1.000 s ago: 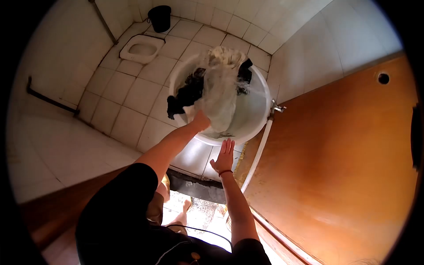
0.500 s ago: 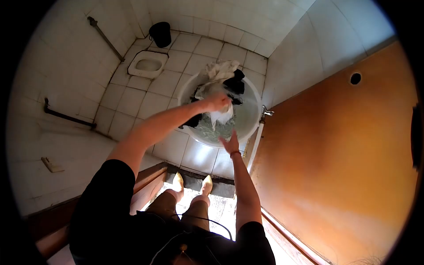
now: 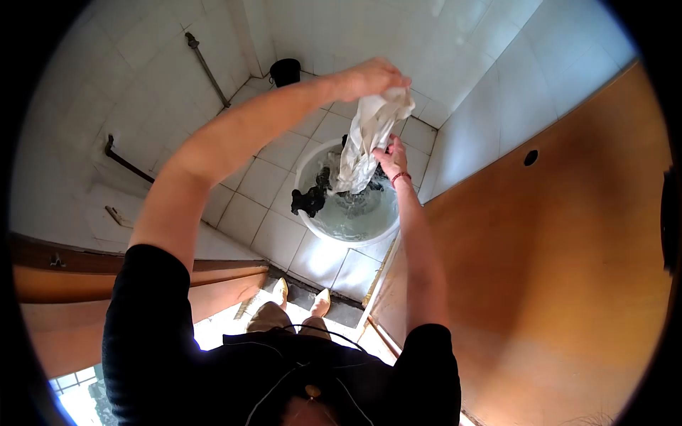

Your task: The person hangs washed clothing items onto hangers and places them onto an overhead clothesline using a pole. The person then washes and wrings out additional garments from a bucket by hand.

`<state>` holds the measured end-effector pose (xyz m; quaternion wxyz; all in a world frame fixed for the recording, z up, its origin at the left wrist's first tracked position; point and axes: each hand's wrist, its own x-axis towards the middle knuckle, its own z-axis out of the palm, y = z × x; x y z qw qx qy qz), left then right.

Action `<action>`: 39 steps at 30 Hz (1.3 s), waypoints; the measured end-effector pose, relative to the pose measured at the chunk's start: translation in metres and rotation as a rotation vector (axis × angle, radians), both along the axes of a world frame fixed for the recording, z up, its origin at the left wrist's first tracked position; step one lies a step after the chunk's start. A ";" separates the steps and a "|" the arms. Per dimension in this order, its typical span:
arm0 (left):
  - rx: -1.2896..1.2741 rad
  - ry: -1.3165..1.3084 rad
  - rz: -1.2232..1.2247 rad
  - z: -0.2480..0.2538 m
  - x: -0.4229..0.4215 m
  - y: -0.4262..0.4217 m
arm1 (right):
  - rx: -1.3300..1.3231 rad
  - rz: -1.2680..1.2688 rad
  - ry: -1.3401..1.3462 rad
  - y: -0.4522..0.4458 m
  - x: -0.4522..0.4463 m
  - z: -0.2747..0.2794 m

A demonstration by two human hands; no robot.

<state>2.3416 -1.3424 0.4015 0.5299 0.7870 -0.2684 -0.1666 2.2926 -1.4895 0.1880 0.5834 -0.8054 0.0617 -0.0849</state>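
Note:
A wet, whitish cloth point(image 3: 364, 145) hangs crumpled above a white round tub point(image 3: 304, 219), its lower end reaching down to the water. Its top is gripped in my left hand point(image 3: 373, 77), raised high with the fingers closed. Lower on the right, my right hand point(image 3: 392, 160) is at the cloth's edge, thumb and fingers around it. Rippled water point(image 3: 355, 220) fills the tub. Dark, wet cloth point(image 3: 310, 201) hangs over the tub's left rim, and more dark cloth lies in the water, partly hidden behind the white one.
The tub stands on a white tiled floor point(image 3: 273, 231). A black bucket point(image 3: 285, 72) is in the far corner. Pipes point(image 3: 206, 69) run along the left wall. An orange-brown door point(image 3: 540, 270) takes up the right side, close to my right arm. My feet are at a dark threshold point(image 3: 341, 311).
My left hand has lifted the white cloth up and away from the tub. My right hand has moved up from the near rim to the cloth's edge. The view has shifted.

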 end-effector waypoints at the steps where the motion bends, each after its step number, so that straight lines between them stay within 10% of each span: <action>1: -0.047 0.002 -0.023 0.013 0.002 0.002 | -0.316 0.021 -0.095 -0.022 0.034 -0.042; 6: -0.189 0.014 0.094 0.048 0.017 0.025 | -0.758 0.006 -0.225 -0.058 0.033 0.050; 12: 0.611 -0.414 -0.060 0.030 0.024 0.063 | -0.416 -0.179 -0.327 -0.116 0.015 0.133; 16: 0.698 -0.586 -0.086 -0.046 0.028 0.066 | -0.179 -0.306 -0.298 -0.109 0.001 0.132; 20: 0.479 -0.572 -0.061 -0.169 0.037 0.061 | 0.250 -0.435 -0.264 -0.093 -0.001 0.020; 22: 0.399 -0.433 -0.106 -0.242 0.036 0.057 | -0.259 -0.336 -0.053 -0.096 -0.014 -0.061; 30: 0.506 -0.214 -0.210 -0.621 -0.033 0.039 | -0.466 -0.034 0.429 -0.017 -0.068 -0.341; 32: 0.639 -0.690 -0.393 -0.657 -0.046 0.042 | -0.591 0.156 0.233 -0.013 -0.069 -0.388; 34: 0.839 -0.626 -0.328 -0.656 -0.060 0.036 | -0.995 0.051 0.481 0.005 -0.069 -0.401; 39: 0.873 -0.072 -0.170 -0.738 -0.045 0.019 | -0.494 0.189 0.628 -0.001 -0.034 -0.462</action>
